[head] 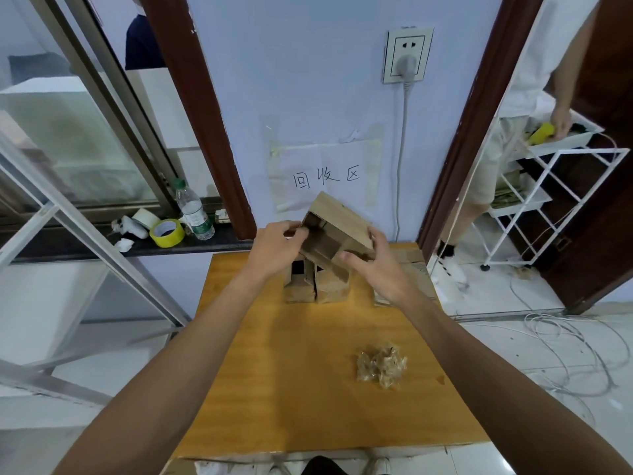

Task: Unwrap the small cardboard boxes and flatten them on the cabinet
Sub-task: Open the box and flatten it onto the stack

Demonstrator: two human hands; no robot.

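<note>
I hold an open small cardboard box (337,222) tilted in the air above the far end of the wooden cabinet top (308,365). My left hand (277,246) grips its left edge with curled fingers. My right hand (376,269) holds its right side, thumb on the near flap. Two more small cardboard boxes (317,286) stand side by side on the cabinet just below it. Flattened cardboard (411,265) lies at the cabinet's far right corner, partly hidden by my right hand. A crumpled wad of removed tape (382,366) lies on the cabinet at the near right.
A sill to the left carries a yellow tape roll (168,233), a white tape roll (145,218) and a water bottle (195,212). A plugged cable (400,159) runs down the wall. Another person (527,97) stands by a white rack (548,200) at right; cables (575,358) lie on the floor.
</note>
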